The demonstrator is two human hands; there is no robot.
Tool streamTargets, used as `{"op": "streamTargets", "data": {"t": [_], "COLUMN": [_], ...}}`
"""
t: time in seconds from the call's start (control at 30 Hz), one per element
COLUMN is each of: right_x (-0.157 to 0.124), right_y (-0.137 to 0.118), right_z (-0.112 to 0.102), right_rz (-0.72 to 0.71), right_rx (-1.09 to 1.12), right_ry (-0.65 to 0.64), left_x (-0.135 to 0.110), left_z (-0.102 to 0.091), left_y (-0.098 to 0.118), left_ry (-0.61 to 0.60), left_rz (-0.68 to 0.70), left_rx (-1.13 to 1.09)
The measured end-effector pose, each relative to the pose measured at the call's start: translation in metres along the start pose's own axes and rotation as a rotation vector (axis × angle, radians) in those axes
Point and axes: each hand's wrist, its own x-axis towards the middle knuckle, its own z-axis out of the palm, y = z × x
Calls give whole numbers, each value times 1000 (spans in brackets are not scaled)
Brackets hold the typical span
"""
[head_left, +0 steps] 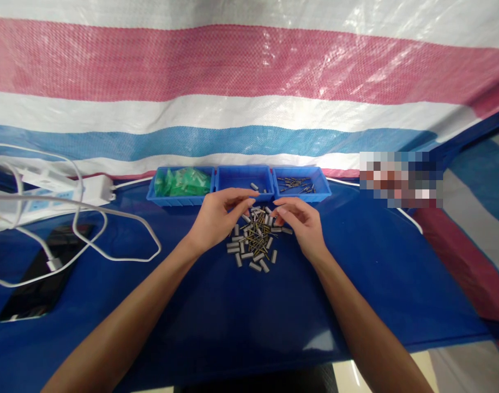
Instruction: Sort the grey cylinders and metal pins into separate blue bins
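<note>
My left hand (217, 219) is above the left of a small pile, thumb and forefinger brought nearly together at the tips. On the other side my right hand (305, 222) has its fingers bent in a pinch over the pile's right edge. Whatever either hand holds is too small to make out. Between and below them lie several thin brass-and-dark pins (256, 236), heaped in the middle. Short grey cylinders (255, 267) are scattered around the pins, some partly covered by my fingers.
Behind the pile stand three blue bins: one with green plastic bags (187, 182), a middle bin (243, 177) with a few grey cylinders, and a right bin (302, 192) with thin pins. At left are a white power strip (91, 191), looping cables and a black phone (40, 278).
</note>
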Motion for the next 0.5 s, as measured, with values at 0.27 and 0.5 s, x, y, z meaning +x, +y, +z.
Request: {"op": "streamTargets", "data": {"t": [0.27, 0.5], "right_x": [-6, -4], "right_y": [1, -2], "right_z": [6, 11], "right_rz": [53, 102], "right_rx": [56, 119], "right_ry": [-126, -63], "left_x": [0, -3], "left_z": [10, 16], "left_y": [-7, -6], "left_ry": [150, 94], "left_rz": [-85, -112], "left_rx": [-158, -227]}}
